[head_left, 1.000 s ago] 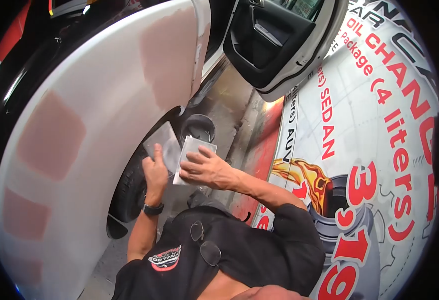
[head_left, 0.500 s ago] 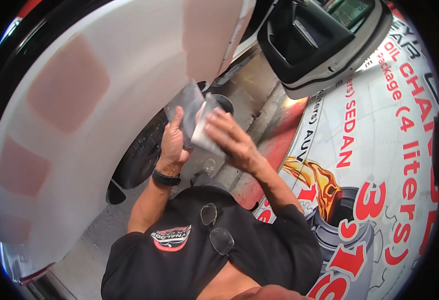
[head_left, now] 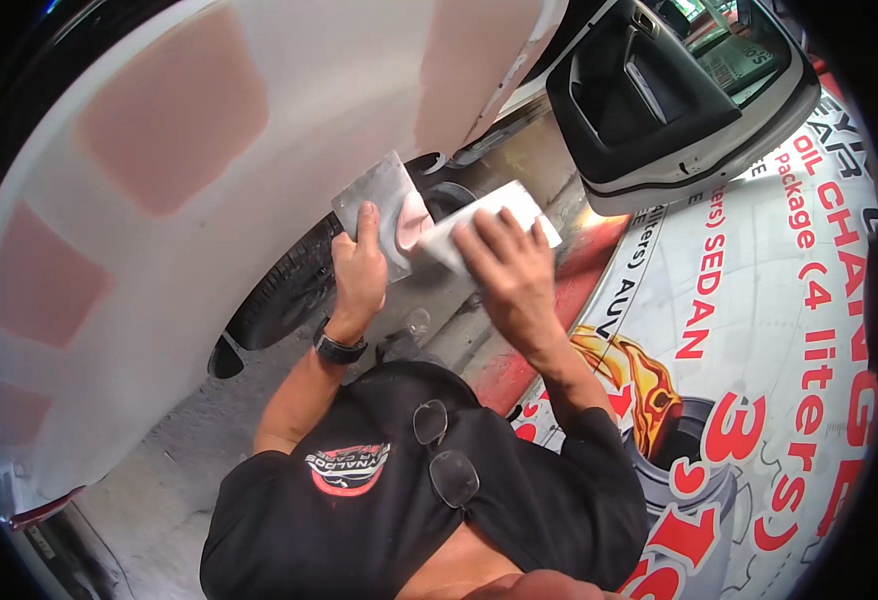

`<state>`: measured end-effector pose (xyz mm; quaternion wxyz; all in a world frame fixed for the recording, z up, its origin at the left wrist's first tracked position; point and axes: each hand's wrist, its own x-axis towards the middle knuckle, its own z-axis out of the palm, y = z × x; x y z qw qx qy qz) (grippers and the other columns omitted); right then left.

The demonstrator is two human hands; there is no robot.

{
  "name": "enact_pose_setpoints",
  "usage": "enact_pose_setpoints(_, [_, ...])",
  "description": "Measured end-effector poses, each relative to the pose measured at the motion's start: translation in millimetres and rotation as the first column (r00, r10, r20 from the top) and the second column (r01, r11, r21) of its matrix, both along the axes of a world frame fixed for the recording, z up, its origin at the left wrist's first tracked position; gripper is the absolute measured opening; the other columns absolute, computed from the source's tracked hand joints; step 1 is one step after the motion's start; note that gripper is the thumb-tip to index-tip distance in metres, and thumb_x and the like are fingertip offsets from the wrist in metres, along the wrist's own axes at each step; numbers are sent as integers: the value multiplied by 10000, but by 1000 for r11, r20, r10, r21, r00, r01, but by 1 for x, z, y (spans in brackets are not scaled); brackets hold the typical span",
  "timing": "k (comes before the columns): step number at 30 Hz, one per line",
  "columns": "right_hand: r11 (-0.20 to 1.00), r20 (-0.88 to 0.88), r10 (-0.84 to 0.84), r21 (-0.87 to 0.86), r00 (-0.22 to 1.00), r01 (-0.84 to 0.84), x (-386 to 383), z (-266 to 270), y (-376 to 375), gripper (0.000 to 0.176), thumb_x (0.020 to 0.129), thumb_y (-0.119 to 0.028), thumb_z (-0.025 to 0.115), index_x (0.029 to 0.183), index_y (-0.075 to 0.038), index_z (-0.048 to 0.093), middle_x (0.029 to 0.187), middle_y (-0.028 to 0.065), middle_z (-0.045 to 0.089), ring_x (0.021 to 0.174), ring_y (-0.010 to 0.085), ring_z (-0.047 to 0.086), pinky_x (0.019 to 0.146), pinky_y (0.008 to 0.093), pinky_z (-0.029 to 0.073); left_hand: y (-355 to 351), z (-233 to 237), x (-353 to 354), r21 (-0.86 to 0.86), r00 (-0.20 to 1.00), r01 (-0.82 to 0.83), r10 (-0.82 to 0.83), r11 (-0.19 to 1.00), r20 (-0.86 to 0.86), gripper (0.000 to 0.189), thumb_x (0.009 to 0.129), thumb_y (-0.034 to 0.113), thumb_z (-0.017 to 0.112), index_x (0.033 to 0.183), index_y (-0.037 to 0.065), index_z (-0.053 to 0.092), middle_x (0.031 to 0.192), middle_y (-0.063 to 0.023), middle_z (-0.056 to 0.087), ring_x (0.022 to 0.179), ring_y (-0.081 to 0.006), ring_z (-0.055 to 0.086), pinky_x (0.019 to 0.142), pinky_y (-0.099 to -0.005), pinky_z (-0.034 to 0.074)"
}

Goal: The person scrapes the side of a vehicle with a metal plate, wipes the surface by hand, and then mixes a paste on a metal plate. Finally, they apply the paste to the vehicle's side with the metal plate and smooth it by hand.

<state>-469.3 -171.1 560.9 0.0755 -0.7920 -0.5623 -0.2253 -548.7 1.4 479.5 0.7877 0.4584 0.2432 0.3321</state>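
My left hand (head_left: pixel 360 272) grips a flat grey plate (head_left: pixel 367 195) by its lower edge, thumb on top. A mound of pink paste (head_left: pixel 414 222) lies on the plate's right side. In my right hand (head_left: pixel 509 275) is a white flat spreader (head_left: pixel 524 205), its fingers spread over the back. The spreader's left end is at the paste. Just beyond the plate is a white car body panel (head_left: pixel 309 110) with pinkish patches (head_left: pixel 174 110).
Below the panel are a black tyre (head_left: pixel 284 290) and the grey floor (head_left: pixel 194 470). An open car door (head_left: pixel 649 110) juts out at the upper right. A printed banner (head_left: pixel 759 300) covers the right side. Eyeglasses (head_left: pixel 454 478) hang on the black shirt (head_left: pixel 379 530).
My right hand and the spreader have moved right, away from the plate, uncovering the pink paste. The plate is turned more to face the camera. The view has shifted slightly.
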Motion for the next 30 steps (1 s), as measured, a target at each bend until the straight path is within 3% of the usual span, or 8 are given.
enact_pose_setpoints(8, [994, 74, -9, 109, 997, 1, -2, 12, 8, 424, 855, -166, 573, 1274, -115, 612, 1288, 147, 563, 1245, 373, 522, 1092, 674, 236, -3, -1, -8, 144, 996, 3, 10, 990, -88, 423, 1031, 359, 534, 787, 25, 618, 727, 44, 551, 676, -45, 460, 595, -256, 412])
enact_pose_setpoints(14, [985, -107, 173, 46, 979, -169, 6, 6, 6, 430, 794, -40, 602, 1213, -118, 651, 1223, 113, 610, 1246, 329, 532, 1029, 709, 302, -6, -2, -7, 124, 993, 65, -51, 990, -108, 569, 1037, 360, 513, 601, -3, 554, 595, 66, 478, 582, -38, 371, 477, -280, 304])
enact_pose_setpoints(17, [920, -642, 321, 386, 696, -67, 14, 13, 2, 681, 696, 164, 505, 1334, -62, 572, 1318, 167, 571, 1280, 340, 516, 1063, 487, 410, -5, -10, -4, -20, 987, 159, -159, 987, -34, 418, 1036, 351, 516, 973, -32, 670, 871, -35, 651, 707, -67, 552, 618, -249, 472])
enact_pose_setpoints(21, [954, -584, 271, 267, 765, -135, 26, -56, -14, 758, 704, 188, 482, 1413, -80, 491, 1414, 183, 487, 1287, 390, 495, 1073, 411, 413, -16, -3, 6, -174, 987, 161, -157, 971, 35, 422, 1033, 352, 502, 1154, -37, 610, 1053, -99, 681, 917, -188, 693, 787, -323, 581])
enact_pose_setpoints(24, [993, -297, 46, -91, 954, -77, 37, -76, -48, 735, 720, 174, 488, 1411, -78, 494, 1422, 181, 481, 1266, 409, 500, 1061, 399, 424, -29, 33, 15, -348, 996, 60, -33, 936, 84, 465, 1036, 362, 498, 1020, -81, 636, 872, -60, 664, 661, -109, 626, 549, -271, 514])
enact_pose_setpoints(26, [990, -555, 114, 135, 824, -45, 51, -84, -49, 646, 778, 165, 462, 1377, -66, 532, 1336, 164, 568, 1202, 337, 573, 1052, 343, 416, -19, 20, 24, -540, 931, 363, -276, 759, 238, 451, 1016, 383, 528, 1236, -7, 584, 897, -41, 661, 665, -124, 633, 495, -248, 488])
enact_pose_setpoints(28, [900, -805, 316, 422, 502, 109, 72, -81, -38, 674, 723, 174, 442, 1348, -49, 560, 1283, 157, 607, 1186, 316, 584, 1029, 347, 423, -9, -27, 38, -624, 697, 701, -513, 345, 500, 424, 1006, 390, 545, 1278, 68, 587, 845, -3, 643, 639, -99, 603, 472, -216, 453])
enact_pose_setpoints(30, [847, -789, 439, 524, 430, 97, 82, -58, -32, 643, 713, 198, 433, 1285, -32, 615, 1237, 154, 642, 1150, 283, 616, 1009, 339, 434, -27, -50, 58, -590, 536, 805, -493, 54, 686, 257, 1008, 380, 541, 1098, 154, 625, 741, 45, 587, 578, -72, 537, 458, -182, 405])
